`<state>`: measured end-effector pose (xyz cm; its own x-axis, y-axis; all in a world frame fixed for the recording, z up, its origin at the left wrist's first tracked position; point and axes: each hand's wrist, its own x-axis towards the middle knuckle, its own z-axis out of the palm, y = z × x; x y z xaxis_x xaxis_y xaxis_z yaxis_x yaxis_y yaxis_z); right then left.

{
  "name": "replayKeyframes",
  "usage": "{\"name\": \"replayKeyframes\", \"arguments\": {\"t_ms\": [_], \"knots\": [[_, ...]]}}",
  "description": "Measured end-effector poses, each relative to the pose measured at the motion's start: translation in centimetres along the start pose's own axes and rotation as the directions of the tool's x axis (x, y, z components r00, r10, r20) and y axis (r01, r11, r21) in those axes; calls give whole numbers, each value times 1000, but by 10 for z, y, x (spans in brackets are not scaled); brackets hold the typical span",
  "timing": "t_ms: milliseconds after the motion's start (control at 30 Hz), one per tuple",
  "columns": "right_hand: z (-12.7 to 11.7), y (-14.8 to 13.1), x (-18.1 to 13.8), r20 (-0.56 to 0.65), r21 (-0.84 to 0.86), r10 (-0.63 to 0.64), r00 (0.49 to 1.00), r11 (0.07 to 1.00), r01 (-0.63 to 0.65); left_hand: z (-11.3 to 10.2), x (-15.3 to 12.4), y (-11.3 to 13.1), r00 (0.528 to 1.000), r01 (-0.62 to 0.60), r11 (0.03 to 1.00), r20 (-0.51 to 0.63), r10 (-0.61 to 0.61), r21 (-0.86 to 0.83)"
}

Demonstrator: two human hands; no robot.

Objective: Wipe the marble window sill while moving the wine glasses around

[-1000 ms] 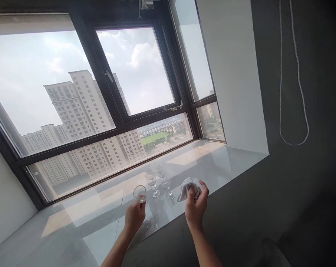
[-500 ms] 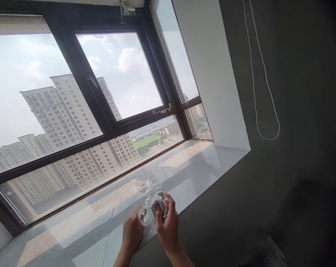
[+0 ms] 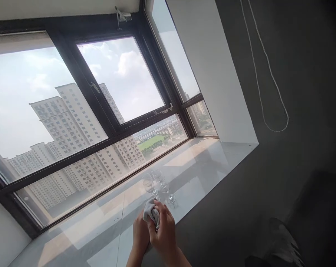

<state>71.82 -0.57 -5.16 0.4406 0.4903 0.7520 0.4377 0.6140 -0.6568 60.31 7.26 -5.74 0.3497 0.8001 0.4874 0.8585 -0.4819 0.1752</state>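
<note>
Lower centre of frame: our L hand and R hand are pressed together, touching, just over the near edge of the window sill. R hand fingers are clamped round a grey-white cloth, bunched up, poking out above both hands. L hand sits left of the cloth, against it. Its fingers are hidden behind cloth + R hand, so we can't tell if they're curled on sth or loose.

Just above the hands, centre frame: three empty stemmed glasses, upright in a tight cluster on the glossy sill, apart from the cloth.

Upper left + centre: black-framed window, high-rise blocks outside. Upper right: bead cord loop hanging against a dark wall.
</note>
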Motion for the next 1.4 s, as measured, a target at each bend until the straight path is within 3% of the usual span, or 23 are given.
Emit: {"name": "replayKeyframes", "arguments": {"t_ms": [133,533,800,900,1000,1100,1267,1400], "knots": [[1,2,1,36,63,143,989,987,-145,-4,0,5,999,-21,998,-29,20,-52],[-3,14,10,32,110,291,956,950,-293,2,4,-3,997,3,972,-78,-22,-237],[1,25,7,-70,118,422,904,903,-412,2,0,-16,987,-94,943,-155,46,-319],[4,19,4,-20,125,408,913,907,-402,4,0,-17,985,-50,959,-171,1,-280],[4,11,2,41,134,370,928,919,-372,5,0,-13,984,93,983,-138,-115,-155],[1,5,3,11,98,293,956,951,-293,2,0,-5,978,182,983,-102,-184,-30],[-8,7,7,-53,-18,101,993,995,-102,-1,1,4,990,120,988,-81,-112,101],[-13,13,10,-59,-110,-29,998,994,23,-1,1,8,998,-14,989,-61,23,151]]}}
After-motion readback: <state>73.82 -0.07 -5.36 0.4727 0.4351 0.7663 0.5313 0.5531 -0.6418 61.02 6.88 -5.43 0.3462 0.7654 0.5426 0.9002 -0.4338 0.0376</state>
